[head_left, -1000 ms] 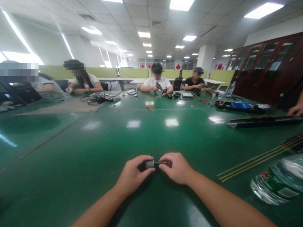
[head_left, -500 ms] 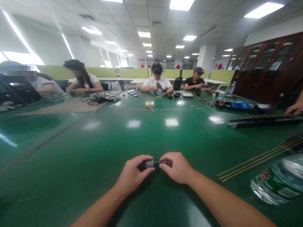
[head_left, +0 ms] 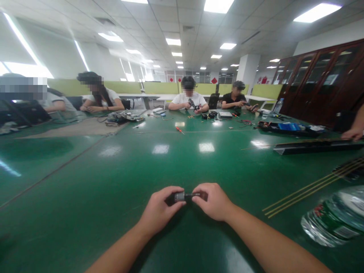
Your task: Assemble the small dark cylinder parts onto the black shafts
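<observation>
Between my hands, just over the green table, lies a short dark grey cylinder (head_left: 179, 196) with a thinner black shaft (head_left: 190, 195) sticking out to the right. My left hand (head_left: 159, 206) is curled round the cylinder, thumb below and fingers above; its left end is hidden in the palm. The fingertips and thumb of my right hand (head_left: 214, 201) close on the far end of the shaft, which is partly covered. The piece is held roughly level, and its exact kind cannot be made out.
A large water bottle (head_left: 334, 216) and several thin brass-coloured rods (head_left: 309, 191) lie to my right. Beyond them is a long black channel (head_left: 318, 147) under a co-worker's hand (head_left: 354, 133). A red screwdriver (head_left: 179, 130) lies farther off; other people sit across the green table (head_left: 136, 163).
My hands and the held piece stay almost still. At the right, the thin rods have shifted slightly, and the co-worker's hand by the black channel has moved a little.
</observation>
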Demonstrator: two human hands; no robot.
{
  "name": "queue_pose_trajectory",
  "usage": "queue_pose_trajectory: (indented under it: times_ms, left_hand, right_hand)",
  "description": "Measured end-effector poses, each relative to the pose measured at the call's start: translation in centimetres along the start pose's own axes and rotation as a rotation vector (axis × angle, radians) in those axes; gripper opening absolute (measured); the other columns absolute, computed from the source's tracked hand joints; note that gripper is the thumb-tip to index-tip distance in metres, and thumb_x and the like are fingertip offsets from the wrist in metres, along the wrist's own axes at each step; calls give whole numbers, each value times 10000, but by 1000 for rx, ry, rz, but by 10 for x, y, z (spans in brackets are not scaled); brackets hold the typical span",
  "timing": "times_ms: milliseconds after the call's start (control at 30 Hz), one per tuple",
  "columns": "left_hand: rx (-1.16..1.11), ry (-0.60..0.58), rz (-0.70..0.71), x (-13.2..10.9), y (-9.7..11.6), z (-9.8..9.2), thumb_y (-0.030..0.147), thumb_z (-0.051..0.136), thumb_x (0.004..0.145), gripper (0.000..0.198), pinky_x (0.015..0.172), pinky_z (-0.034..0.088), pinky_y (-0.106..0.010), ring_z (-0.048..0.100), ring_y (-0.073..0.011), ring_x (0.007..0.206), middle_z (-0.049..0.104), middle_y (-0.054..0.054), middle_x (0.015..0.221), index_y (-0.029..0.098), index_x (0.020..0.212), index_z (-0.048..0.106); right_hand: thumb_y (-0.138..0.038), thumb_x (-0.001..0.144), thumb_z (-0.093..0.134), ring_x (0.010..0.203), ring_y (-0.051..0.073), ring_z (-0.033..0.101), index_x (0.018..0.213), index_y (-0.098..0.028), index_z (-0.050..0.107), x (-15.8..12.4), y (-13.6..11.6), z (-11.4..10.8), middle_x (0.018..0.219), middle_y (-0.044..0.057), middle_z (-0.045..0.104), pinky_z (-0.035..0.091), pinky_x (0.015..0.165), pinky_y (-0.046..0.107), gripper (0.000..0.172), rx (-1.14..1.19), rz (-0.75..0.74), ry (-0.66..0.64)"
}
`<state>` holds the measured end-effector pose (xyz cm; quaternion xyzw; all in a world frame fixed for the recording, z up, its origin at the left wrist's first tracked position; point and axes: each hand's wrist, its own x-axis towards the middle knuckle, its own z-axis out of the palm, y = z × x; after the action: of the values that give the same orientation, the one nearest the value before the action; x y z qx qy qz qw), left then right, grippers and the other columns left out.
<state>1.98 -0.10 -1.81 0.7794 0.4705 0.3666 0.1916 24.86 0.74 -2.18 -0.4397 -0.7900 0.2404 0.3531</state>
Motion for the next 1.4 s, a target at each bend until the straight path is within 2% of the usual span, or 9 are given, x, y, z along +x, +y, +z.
queue_pose_trajectory:
  times_ms: [1400]
  left_hand:
    - [-14,17,-51,2,5,-3,290,749,759,260,872,559,-328,706,-210,898,762,-17,980,243,1014,728]
  right_hand:
    - [-228,808,680,618,141,599,851,-186,725,0,2,-6,711,6,695,428,603,243,74,27,38,1]
